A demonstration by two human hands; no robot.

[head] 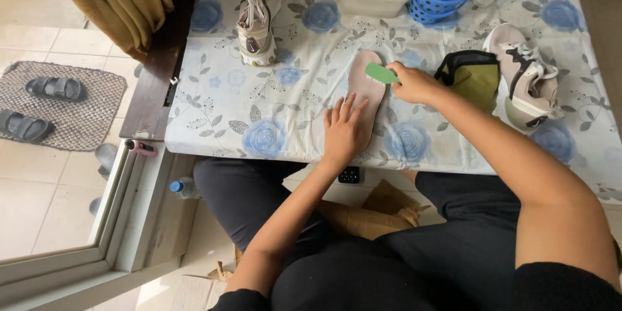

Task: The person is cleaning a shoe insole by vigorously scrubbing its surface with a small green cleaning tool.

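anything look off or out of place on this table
Nothing spilled or damaged. The pale pink insole lies out of its shoe, flat on the floral tablecloth, pinned by the left hand while the right hand holds a green brush on it.

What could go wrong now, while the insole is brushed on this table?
1. The insole lies near the table's front edge, pinned only by the left hand; a hard stroke might slide it off.
2. The right hand works the green brush close to the olive pouch, so dirt may get onto it.
3. The floral tablecloth could bunch under the strokes.
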